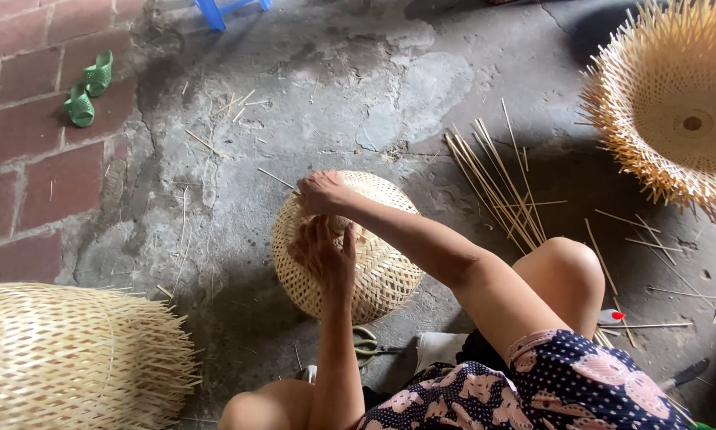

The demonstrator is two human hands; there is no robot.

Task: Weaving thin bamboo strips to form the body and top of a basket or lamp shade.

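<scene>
Bamboo basket (374,263) is sitting upside down on the concrete floor (310,95), between the knees. Left hand (324,256) is bracing its side with fingers spread, while right hand (322,192) is pinching a thin strip (277,178) at the top, probably for weaving. Loose bamboo strips (497,179) are lying nearby.

Cracked concrete floor (358,72), brick strip (31,167) to my left. On it: woven basket (374,263), loose bamboo strips (493,183), scissors (366,344), green sandals (89,87), unfinished baskets (71,358).
</scene>
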